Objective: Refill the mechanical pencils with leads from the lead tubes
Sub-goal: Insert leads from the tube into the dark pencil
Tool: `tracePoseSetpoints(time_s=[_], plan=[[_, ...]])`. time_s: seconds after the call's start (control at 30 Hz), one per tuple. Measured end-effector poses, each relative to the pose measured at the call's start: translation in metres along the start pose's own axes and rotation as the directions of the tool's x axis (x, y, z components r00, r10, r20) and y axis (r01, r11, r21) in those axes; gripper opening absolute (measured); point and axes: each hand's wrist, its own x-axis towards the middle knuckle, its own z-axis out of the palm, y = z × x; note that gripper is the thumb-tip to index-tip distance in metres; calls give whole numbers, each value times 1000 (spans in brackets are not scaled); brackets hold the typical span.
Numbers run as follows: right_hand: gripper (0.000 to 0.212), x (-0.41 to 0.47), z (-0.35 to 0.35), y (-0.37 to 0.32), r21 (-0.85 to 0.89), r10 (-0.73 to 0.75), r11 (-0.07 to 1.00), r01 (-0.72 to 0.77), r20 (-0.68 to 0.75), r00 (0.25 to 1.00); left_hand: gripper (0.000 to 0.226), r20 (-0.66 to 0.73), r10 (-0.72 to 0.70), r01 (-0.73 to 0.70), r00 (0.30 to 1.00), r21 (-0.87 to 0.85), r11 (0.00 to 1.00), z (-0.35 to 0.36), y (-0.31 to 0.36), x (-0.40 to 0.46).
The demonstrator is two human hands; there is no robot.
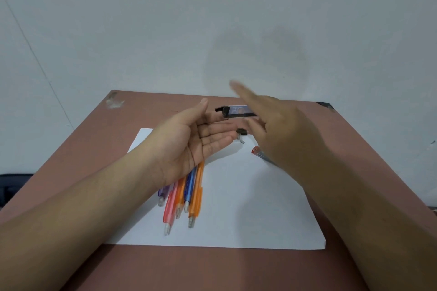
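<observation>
Forearms nearest; left hand cupped palm-up, fingers relaxed, holding nothing. Right hand blurred, grips lead tube tilted over that palm, lid flipped open. Best to tap gently — leads snap, scatter. Count: five pencils on white sheet, sixth under right wrist; two small caps, one dark piece.

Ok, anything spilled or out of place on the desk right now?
Two small grey caps lie loose on the white paper beside a small black piece, apart from the pencils. Peeling tape marks the table's far left corner. Nothing looks spilled.
</observation>
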Motion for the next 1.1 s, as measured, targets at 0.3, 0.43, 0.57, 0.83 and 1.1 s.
tracePoseSetpoints(time_s=[0.3,0.43,0.57,0.83,1.1], plan=[[65,0,-2,-3,18,33,999,-33,14,999,49,11,-11,10,1000,14,1000,0,0,-1],[71,1,-2,-4,-1,57,998,-57,-1,998,50,17,-14,14,1000,20,1000,0,0,-1],[58,-2,-4,-2,36,-36,999,36,22,999,51,30,-16,16,999,13,1000,-1,0,0],[49,-1,5,10,25,-66,998,65,38,997,33,31,51,-53,998,92,994,-3,-3,2],[41,0,5,3,107,-85,990,87,-20,996,27,22,81,-83,996,119,989,-6,-3,3]])
